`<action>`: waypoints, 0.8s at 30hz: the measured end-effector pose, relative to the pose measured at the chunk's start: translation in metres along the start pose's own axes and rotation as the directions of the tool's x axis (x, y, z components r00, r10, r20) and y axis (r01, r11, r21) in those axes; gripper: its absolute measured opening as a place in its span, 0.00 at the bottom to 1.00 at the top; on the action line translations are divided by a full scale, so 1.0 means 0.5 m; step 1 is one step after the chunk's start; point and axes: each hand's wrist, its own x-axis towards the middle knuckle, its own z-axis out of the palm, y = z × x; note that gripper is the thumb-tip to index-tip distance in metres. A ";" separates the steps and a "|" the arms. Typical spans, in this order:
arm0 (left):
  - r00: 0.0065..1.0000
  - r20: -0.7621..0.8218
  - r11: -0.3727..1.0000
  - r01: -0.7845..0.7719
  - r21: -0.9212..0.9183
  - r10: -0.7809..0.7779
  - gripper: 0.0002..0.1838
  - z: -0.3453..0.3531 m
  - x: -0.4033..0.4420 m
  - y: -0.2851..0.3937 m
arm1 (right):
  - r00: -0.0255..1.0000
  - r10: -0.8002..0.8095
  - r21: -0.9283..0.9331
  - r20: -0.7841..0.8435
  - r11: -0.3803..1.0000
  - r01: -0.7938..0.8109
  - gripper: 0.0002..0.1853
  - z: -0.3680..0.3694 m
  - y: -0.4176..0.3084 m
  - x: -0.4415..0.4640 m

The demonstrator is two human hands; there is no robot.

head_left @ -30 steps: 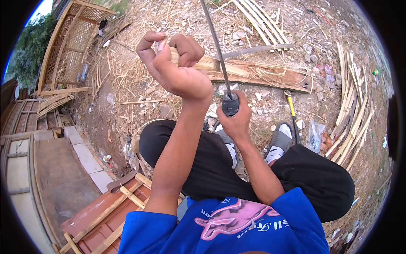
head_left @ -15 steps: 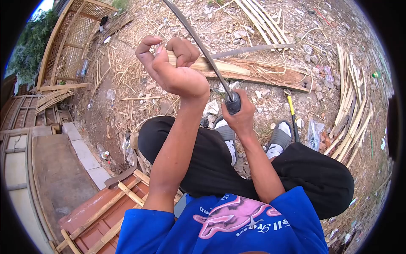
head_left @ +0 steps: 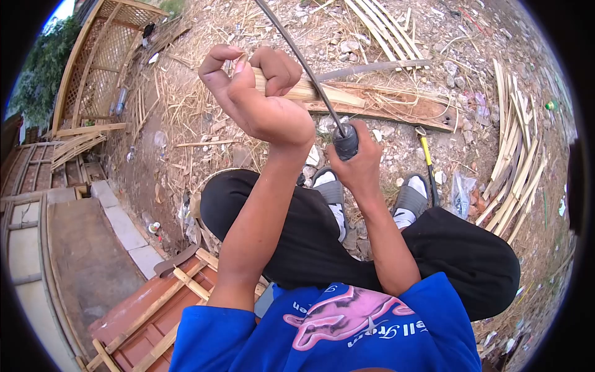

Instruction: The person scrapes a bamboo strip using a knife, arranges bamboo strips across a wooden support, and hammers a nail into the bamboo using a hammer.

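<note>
Since the preceding frame, the upper part of the bladed tool [head_left: 305, 61] has swung slightly toward the right of the view; its blade now presents a narrower profile. The right hand [head_left: 361, 160] has risen slightly, while the left hand [head_left: 263, 102] has stayed in nearly the same position.

Tool orientation: the long axis runs diagonally, from the dark wrapped handle [head_left: 345, 142] near the view's center toward the upper left, where the blade leaves the view (the tip is out of frame).

Right-hand grip: narrow, fingers closed around the handle. Left-hand grip: curled around a pale wood strip [head_left: 339, 97], wrist bent. The strip's long axis runs from the left hand rightward and slightly down the view, above a broad plank [head_left: 412, 111] on the ground. The blade crosses the strip in the view (contact between them cannot be determined).

Adjacent items: a tool with a yellow shaft [head_left: 426, 153] lies near the foot at the right; a pile of thin strips [head_left: 517, 155] lies farther right.

Markings: "From" and the fragments "ell" and "en" are readable, inverted, on the blue shirt [head_left: 211, 338], around a pink graphic [head_left: 347, 316]. No lettering is discernible on the handle.
</note>
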 end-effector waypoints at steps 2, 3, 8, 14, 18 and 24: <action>1.000 0.016 1.000 -0.009 -0.020 0.009 0.12 0.002 0.000 -0.001 | 0.974 0.224 -0.135 0.033 0.967 -0.218 0.21 -0.007 0.063 0.003; 1.000 0.014 1.000 -0.008 -0.030 0.008 0.12 -0.001 0.001 -0.001 | 0.941 0.336 -0.204 0.040 0.925 -0.322 0.21 -0.014 0.101 -0.004; 0.989 0.146 0.999 -0.029 0.014 0.026 0.10 0.028 -0.008 -0.012 | 0.834 0.551 -0.195 -0.035 0.815 -0.546 0.20 -0.025 0.185 -0.061; 0.994 0.102 0.997 -0.050 0.059 0.044 0.10 0.027 -0.003 -0.016 | 0.959 0.279 0.069 0.040 0.957 -0.281 0.18 -0.025 -0.008 0.017; 0.999 0.002 0.988 -0.046 0.149 0.046 0.09 0.029 -0.007 -0.005 | 0.999 0.038 0.148 0.013 0.988 -0.040 0.18 -0.023 -0.079 0.015; 0.997 0.020 0.995 -0.074 0.063 0.073 0.09 -0.003 0.001 -0.008 | 0.987 0.156 0.044 0.034 0.987 -0.157 0.18 -0.016 -0.011 0.001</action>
